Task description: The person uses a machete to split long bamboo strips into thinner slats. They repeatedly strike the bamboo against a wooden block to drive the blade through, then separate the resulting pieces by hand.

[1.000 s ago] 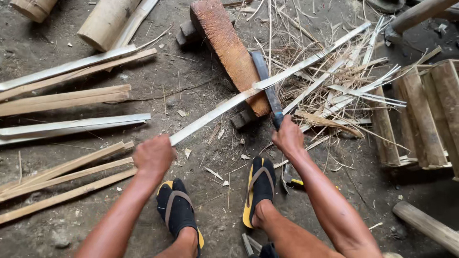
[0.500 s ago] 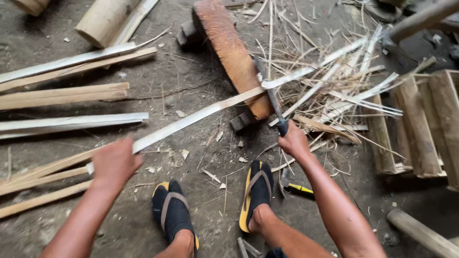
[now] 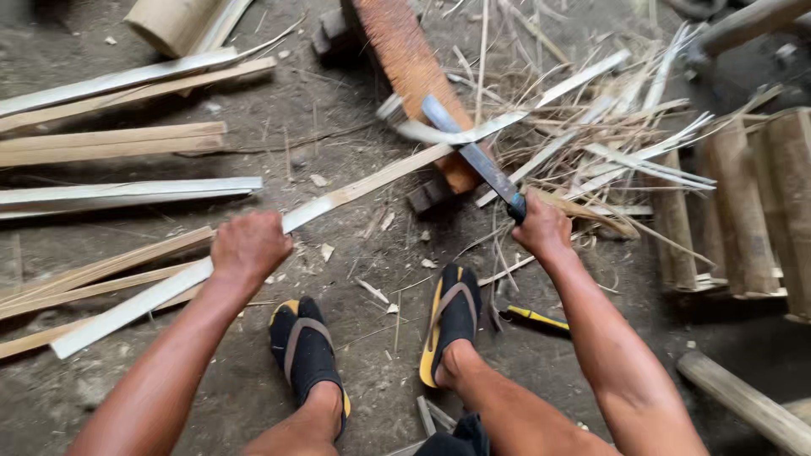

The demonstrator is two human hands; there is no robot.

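My left hand (image 3: 247, 246) grips a long pale bamboo strip (image 3: 372, 180) that runs from lower left up to the right across a reddish wooden block (image 3: 414, 67). In my right hand (image 3: 541, 230) is a long flat blade (image 3: 473, 156), its edge lying against the strip on top of the block. A thin curl of bamboo (image 3: 422, 133) peels away at the blade. My feet in sandals (image 3: 452, 317) rest on the dirt floor below.
Flat bamboo slats (image 3: 118, 143) lie in rows at the left. Thin shavings and slivers (image 3: 617, 143) pile up right of the block. Bamboo sections (image 3: 743, 203) stand at the far right, and a bamboo tube (image 3: 173, 21) lies at the top. A yellow-handled tool (image 3: 532, 319) lies near my right foot.
My left hand has pulled the strip toward the lower left, so more of it lies behind my hand. The blade has stayed on the block, and a curl now peels off there.
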